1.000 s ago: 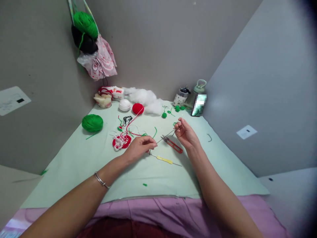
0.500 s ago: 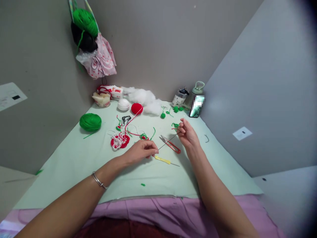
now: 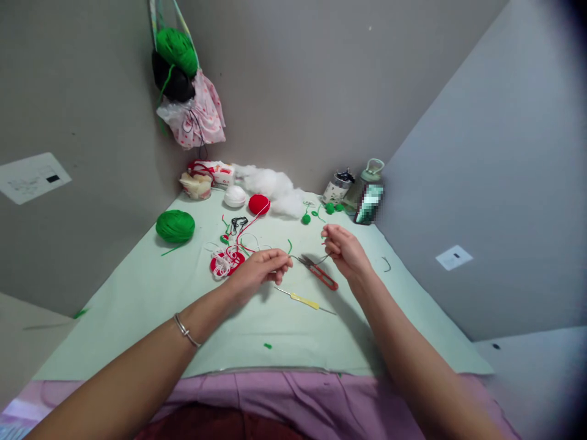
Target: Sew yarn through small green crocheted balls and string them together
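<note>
A dark thread [image 3: 325, 258] runs between the two hands, its long axis going roughly sideways from the left hand's fingertips to the right hand's curled fingers, with a slack dip midway. The left hand [image 3: 268, 267] pinches one end between thumb and fingers; the right hand [image 3: 346, 250], its fingers bent inward, grips the other, though what lies inside the curl is hidden. Both hands appear to be off the green cloth [image 3: 192, 330]. Under the thread, in the gap between the hands, lie orange-handled snips [image 3: 323, 277], set aslant: the blade tips point toward the left hand, while the handle end lies closer to the right wrist. Whether thread and blades touch cannot be told. On the body side of the left fingertips a yellow-handled crochet hook [image 3: 305, 300] rests on the cloth, one end just by those fingers, the shaft slanting rightward and nearer the body. Past the left hand's outer side sits tangled white yarn [image 3: 224, 263], with a green yarn ball [image 3: 175, 227] farther off; to the right of the right hand lies a short dark strand [image 3: 386, 264].
</note>
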A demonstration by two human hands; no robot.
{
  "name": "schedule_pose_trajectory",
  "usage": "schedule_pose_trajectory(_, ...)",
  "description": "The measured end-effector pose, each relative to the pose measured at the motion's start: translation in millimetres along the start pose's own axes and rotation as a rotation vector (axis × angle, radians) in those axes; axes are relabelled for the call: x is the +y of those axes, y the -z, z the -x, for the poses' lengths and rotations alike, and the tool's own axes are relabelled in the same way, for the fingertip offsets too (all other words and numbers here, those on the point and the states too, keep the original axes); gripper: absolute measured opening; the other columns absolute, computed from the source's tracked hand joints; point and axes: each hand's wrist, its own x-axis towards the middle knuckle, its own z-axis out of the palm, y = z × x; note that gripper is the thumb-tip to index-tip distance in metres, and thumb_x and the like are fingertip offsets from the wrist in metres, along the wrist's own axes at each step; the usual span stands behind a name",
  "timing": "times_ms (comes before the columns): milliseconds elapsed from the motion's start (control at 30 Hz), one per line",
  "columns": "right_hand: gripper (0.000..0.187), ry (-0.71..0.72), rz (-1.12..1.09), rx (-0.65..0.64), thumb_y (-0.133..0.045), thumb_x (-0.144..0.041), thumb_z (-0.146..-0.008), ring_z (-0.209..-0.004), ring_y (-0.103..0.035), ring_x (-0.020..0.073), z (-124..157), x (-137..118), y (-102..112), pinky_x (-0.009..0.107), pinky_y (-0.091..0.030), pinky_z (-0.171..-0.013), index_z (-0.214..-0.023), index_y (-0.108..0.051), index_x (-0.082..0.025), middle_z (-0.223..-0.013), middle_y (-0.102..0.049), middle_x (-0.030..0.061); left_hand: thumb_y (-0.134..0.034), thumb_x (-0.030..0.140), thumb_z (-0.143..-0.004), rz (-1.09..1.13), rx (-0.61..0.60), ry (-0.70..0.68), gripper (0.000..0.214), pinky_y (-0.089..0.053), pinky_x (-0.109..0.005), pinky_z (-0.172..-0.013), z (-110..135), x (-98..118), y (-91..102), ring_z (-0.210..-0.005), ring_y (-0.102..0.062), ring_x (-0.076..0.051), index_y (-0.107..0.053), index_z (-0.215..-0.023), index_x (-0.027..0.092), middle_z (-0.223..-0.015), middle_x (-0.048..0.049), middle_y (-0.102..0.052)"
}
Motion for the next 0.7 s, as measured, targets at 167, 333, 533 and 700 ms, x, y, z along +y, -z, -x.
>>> schedule_pose_trajectory(167, 0.022, 0.128, 0.466, -0.298, -0.068, -0.04, -0.09, -0.044, -0.035, 0.0053, 48.4, 19.8, -28.1, 0.021, -0.028, -0.042, -0.082, -0.069, -0.019, -0.085, -0.077, 0.0037, -0.083, 0.024, -0.077, 0.453, 0.256, -0.05, 0.019, -0.04, -0.013, -0.05, -3.3, 18.7, 13.0, -0.055, -0.046, -0.003, -0.069, -0.078, 0.011, -0.07, 0.0018, -0.054)
schedule_pose_trajectory(333, 0.017, 0.434, 0.809, -0.481, -0.057, -0.027, -0.097, -0.055, -0.049, 0.0103, 84.4, 34.1, -45.9, 0.024, -0.038, -0.057, -0.087, -0.07, -0.023, -0.078, -0.074, 0.0007, -0.082, 0.023, -0.076, 0.327, 0.327, -0.045, 0.015, -0.04, -0.016, -0.051, -5.9, 13.5, 16.1, -0.055, -0.046, -0.004, -0.074, -0.084, 0.012, -0.074, 0.0004, -0.059)
schedule_pose_trajectory(533, 0.013, 0.578, 0.725, -0.468, -0.06, -0.026, -0.095, -0.067, -0.059, 0.0141, 92.9, 14.8, -59.2, 0.026, -0.044, -0.066, -0.088, -0.071, -0.023, -0.076, -0.069, 0.002, -0.066, 0.027, -0.088, -0.622, 0.195, -0.365, 0.015, -0.046, -0.028, -0.074, -0.2, -7.1, 7.9, -0.079, -0.061, -0.017, -0.079, -0.085, 0.021, -0.085, -0.0049, -0.068)
schedule_pose_trajectory(700, 0.02, 0.319, 0.392, -0.199, -0.07, -0.038, -0.089, -0.051, -0.041, 0.0084, 63.3, -2.9, -43.8, 0.023, -0.031, -0.048, -0.085, -0.069, -0.018, -0.059, -0.055, -0.003, -0.064, 0.025, -0.089, -0.785, 0.088, -0.451, 0.015, -0.044, -0.03, -0.076, 1.8, -9.7, 5.5, -0.08, -0.062, -0.017, -0.078, -0.085, 0.02, -0.086, -0.0046, -0.07)
